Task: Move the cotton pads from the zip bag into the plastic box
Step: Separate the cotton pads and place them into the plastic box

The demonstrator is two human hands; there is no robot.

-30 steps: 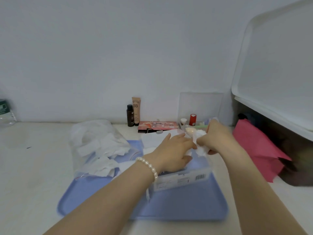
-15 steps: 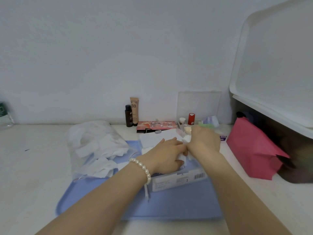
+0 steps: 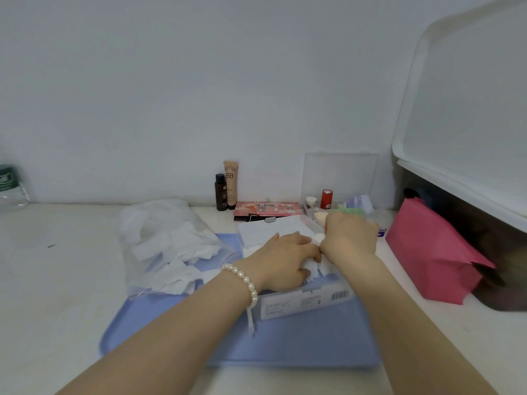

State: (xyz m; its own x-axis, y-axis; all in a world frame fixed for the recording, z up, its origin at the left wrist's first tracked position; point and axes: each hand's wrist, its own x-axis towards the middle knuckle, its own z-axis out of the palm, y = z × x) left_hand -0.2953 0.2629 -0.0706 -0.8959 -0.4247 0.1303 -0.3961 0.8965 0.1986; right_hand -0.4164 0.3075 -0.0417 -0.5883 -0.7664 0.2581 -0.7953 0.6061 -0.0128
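Note:
A clear zip bag full of white cotton pads lies on the left part of a blue tray. To its right stands the clear plastic box with a barcode label on its front wall. Both hands are over the box. My left hand, with a pearl bracelet at the wrist, presses down on white cotton pads inside it. My right hand has its fingers curled on the same pads at the box's far side. The inside of the box is mostly hidden by the hands.
A small dark bottle, a BB cream tube and a pink palette stand by the wall. A red cap and small items sit behind the box. A pink pouch lies right, under a white shelf.
Both hands have moved down and toward me into the box, pushing the held cotton pads in. My right hand has come lower and closer to my left.

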